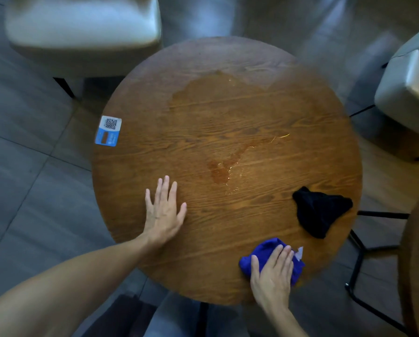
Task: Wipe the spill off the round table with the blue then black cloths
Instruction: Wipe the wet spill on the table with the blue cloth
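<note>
A round wooden table (155,254) fills the middle of the view. A wide wet spill (218,103) covers its far half, and a smaller puddle (221,172) lies nearer the centre. My right hand (272,276) presses down on a crumpled blue cloth (262,254) at the near right edge, fingers curled over it. A black cloth (319,211) lies bunched just beyond, apart from my hand. My left hand (163,211) rests flat on the wood at the near left, fingers spread, holding nothing.
A blue and white QR sticker (108,130) sits at the table's left edge. Pale upholstered chairs stand at the far left (82,27) and right (407,93). A second wooden table (412,276) with black metal legs is at the right edge.
</note>
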